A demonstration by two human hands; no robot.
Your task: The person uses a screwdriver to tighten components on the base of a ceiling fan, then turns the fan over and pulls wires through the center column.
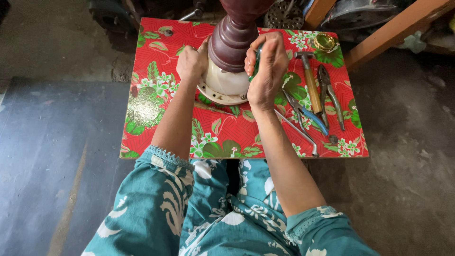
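A dark maroon rounded body [234, 40] stands on a white round base [222, 87] in the middle of a small red floral table [156, 57]. My left hand [191, 61] grips the left side where the maroon body meets the white base. My right hand [265, 68] is closed around a green-handled tool [256, 61], held against the right side of the maroon body. The tool's tip is hidden behind my fingers.
On the table's right side lie a wooden-handled hammer [310, 80], grey pliers [330, 95], blue-handled pliers [307, 113] and a long metal rod [296, 130]. A small gold-coloured round piece [324, 42] sits at the far right corner. Wooden beams [393, 28] stand behind.
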